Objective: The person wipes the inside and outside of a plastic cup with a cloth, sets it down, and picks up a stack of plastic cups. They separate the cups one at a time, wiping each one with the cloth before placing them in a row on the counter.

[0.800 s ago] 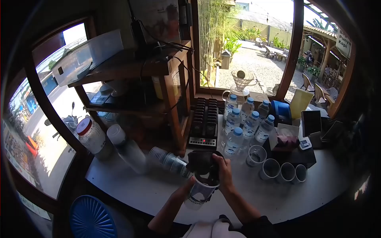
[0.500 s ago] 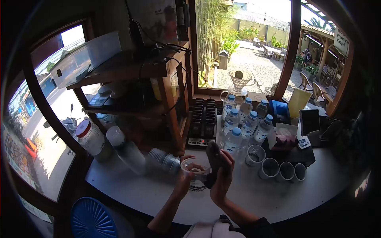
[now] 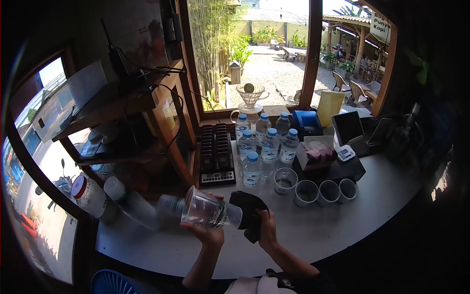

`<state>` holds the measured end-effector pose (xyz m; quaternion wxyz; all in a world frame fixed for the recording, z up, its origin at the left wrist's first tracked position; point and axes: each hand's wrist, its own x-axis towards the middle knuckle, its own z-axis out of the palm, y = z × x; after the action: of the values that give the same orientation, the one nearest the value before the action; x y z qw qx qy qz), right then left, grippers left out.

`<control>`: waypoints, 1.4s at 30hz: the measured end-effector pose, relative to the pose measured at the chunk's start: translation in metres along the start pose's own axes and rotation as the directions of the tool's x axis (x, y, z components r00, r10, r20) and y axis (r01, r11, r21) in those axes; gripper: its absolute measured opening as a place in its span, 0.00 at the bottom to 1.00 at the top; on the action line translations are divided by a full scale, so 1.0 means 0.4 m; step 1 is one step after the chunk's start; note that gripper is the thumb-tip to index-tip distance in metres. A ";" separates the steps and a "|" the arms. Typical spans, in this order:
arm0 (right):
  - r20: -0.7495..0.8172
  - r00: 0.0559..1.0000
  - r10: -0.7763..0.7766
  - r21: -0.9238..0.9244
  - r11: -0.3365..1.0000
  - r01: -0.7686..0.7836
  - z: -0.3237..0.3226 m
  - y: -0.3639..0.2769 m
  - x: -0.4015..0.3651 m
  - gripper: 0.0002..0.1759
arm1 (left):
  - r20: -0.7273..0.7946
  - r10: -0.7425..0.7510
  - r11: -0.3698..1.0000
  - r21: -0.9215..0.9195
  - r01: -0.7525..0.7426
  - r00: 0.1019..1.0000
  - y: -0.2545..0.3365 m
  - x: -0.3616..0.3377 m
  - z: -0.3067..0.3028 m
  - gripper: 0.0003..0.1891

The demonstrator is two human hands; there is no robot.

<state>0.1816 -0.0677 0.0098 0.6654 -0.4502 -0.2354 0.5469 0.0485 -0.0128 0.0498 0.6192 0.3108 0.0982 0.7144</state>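
The cup is held above the near middle of the surface, tipped on its side with its mouth to the left and its base to the right. The left grip is wrapped round the wider part of its wall, palm beneath and fingertips showing on the far side; the right grip is clamped on a dark cloth, bunched against the base. To handle this well, I would keep the left fingers firm but light, since the thin wall probably dents under a squeeze, and work the cloth round the base with even pressure, turning the cup rather than twisting both wrists. The loose edge of the cloth is best gathered in, clear of the neighbours. The cup is see-through and looks empty. Just beyond it on the left lies a stack of nested cups, on its side. To the right, four cups stand upright, mouths up; the left-end one looks darker at the bottom, but whether that is liquid I cannot tell. Behind them are seven capped bottles, fill level unclear. At far left stand a red-lidded jar with pale contents and a white-lidded container, blurred inside.
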 end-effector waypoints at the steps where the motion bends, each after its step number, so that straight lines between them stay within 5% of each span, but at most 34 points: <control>1: -0.063 0.980 0.187 0.105 0.978 -0.180 0.001 -0.038 0.003 0.20 | 0.146 -0.002 0.995 0.095 -0.012 0.989 -0.009 -0.003 0.009 0.50; 2: 0.173 0.955 0.242 0.277 0.918 -0.283 -0.012 -0.043 0.005 0.29 | 0.291 -0.015 0.983 0.182 -0.040 0.957 -0.020 -0.005 0.020 0.51; 5: 0.313 0.931 0.190 0.365 0.881 -0.303 -0.030 -0.109 -0.060 0.38 | 0.539 -0.057 0.928 0.339 -0.154 0.840 -0.073 -0.009 -0.007 0.59; 8: 0.292 0.932 0.215 0.227 0.931 -0.286 -0.171 -0.075 -0.042 0.38 | 0.624 -0.093 0.905 0.378 -0.196 0.776 -0.100 -0.030 0.050 0.58; 11: 0.080 0.974 0.212 0.160 0.962 -0.223 -0.248 -0.131 -0.071 0.33 | 0.728 -0.087 0.901 0.348 -0.257 0.681 -0.148 -0.060 0.127 0.58; 14: -0.052 0.995 -0.081 -0.299 0.952 0.062 -0.333 -0.229 -0.134 0.26 | 0.739 -0.229 0.904 0.404 -0.144 0.634 -0.205 -0.101 0.183 0.58; 17: 0.017 0.958 -0.286 -0.575 0.781 0.243 -0.477 -0.301 -0.191 0.22 | 0.677 -0.337 0.866 0.495 -0.066 0.654 -0.270 -0.145 0.243 0.58; 20: 0.171 0.955 -0.242 -0.912 0.327 0.246 -0.622 -0.395 -0.261 0.17 | 0.533 -0.403 0.820 0.572 0.034 0.744 -0.339 -0.220 0.347 0.57; 21: 0.210 0.955 -0.208 -0.959 0.146 0.243 -0.664 -0.422 -0.284 0.16 | 0.584 -0.367 0.749 0.647 -0.142 0.724 -0.357 -0.238 0.386 0.55; 23: 0.249 0.952 -0.180 -0.914 0.280 0.292 -0.736 -0.473 -0.326 0.16 | 0.683 -0.317 0.528 0.703 -0.476 0.657 -0.394 -0.266 0.459 0.50; 27: 0.337 0.935 -0.107 -0.843 0.408 0.351 -0.795 -0.515 -0.367 0.17 | 0.647 -0.340 0.599 0.708 -0.374 0.682 -0.541 -0.342 0.545 0.50; 31: 0.244 0.945 -0.219 -0.942 0.179 0.285 -0.853 -0.481 -0.355 0.28 | 0.571 -0.438 0.661 0.728 -0.183 0.694 -0.654 -0.411 0.569 0.52; 36: 0.110 0.966 -0.234 -0.968 0.196 0.157 -0.939 -0.471 -0.328 0.30 | 0.613 -0.612 0.653 0.748 -0.119 0.501 -0.719 -0.445 0.554 0.59; 39: 0.139 0.974 -0.178 -0.975 0.145 0.166 -1.025 -0.426 -0.274 0.29 | 0.610 -0.626 0.600 0.775 -0.201 0.486 -0.760 -0.482 0.513 0.58; 42: 0.056 0.981 -0.187 -0.974 0.204 0.095 -1.043 -0.420 -0.232 0.32 | 0.534 -0.709 0.582 0.812 -0.046 0.461 -0.784 -0.501 0.499 0.57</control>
<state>0.5772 -0.2970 -0.0315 0.2930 -0.7631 -0.5403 0.1997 0.4279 -0.1841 -0.0223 0.5456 0.7975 0.1377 0.2177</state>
